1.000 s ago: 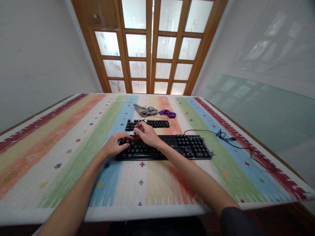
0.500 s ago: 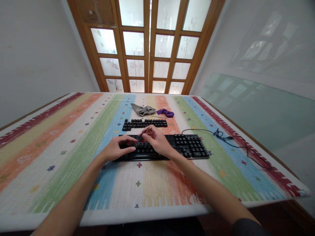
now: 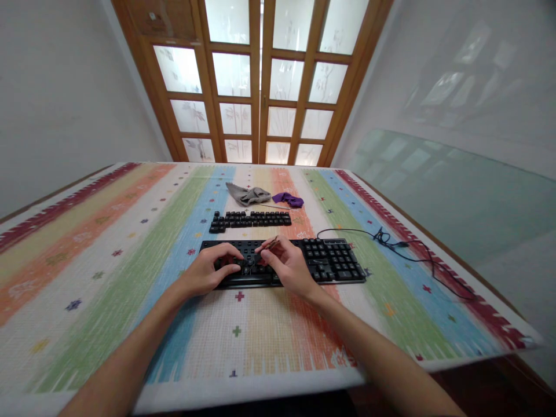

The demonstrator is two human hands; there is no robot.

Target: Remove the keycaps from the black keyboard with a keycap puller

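Observation:
A black keyboard (image 3: 319,260) lies flat before me, with its main block partly stripped of keycaps and its number pad still capped. Over its left part rests my left hand (image 3: 211,269), fingers curved and thumb apart from the index finger, the tips at the keys. Between the thumb and fingers of my right hand (image 3: 286,266) is a thin, brownish, wire-like tool (image 3: 273,243), held above the middle of the board. Its lower end reaches down among the keys and is too small to make out. Behind the keyboard, loose black keycaps (image 3: 252,219) stand in rows.
A grey cloth (image 3: 247,195) and a purple cloth (image 3: 288,200) lie beyond the keycaps. The keyboard's black cable (image 3: 393,242) runs off to the right. A striped tablecloth (image 3: 104,289) covers the table. A glass panel (image 3: 434,179) leans at the right wall.
My right hand has moved slightly right and lower over the keyboard, uncovering more of the stripped area. My left hand is still at the keys. The view has shifted a little.

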